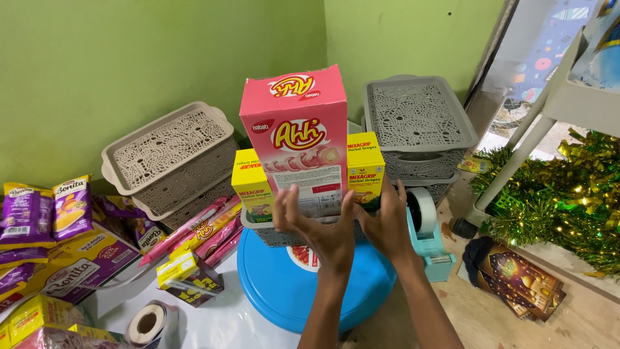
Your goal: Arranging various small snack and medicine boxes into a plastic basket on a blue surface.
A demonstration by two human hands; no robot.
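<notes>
Pink carton (298,139) upright between yellow boxes (252,184); left hand (316,223), right hand (385,223) open-fingered, gripping nothing.

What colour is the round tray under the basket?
Bright blue: the round tray shows best in the head view, below both hands.

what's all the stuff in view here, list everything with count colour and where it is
tall snack box: 1, pink, upright in grey basket, centre
small boxes: 2, yellow, either side of the pink box
basket under the boxes: 1, grey, on round tray
round tray: 1, blue, centre bottom
lidded baskets: beige stack left, grey stack right, by green wall
tape dispenser: 1, teal, right of tray
snack packets: several, purple, far left
tinsel: green and gold, right
left hand: open, at pink box front
right hand: open, by right yellow box
</notes>
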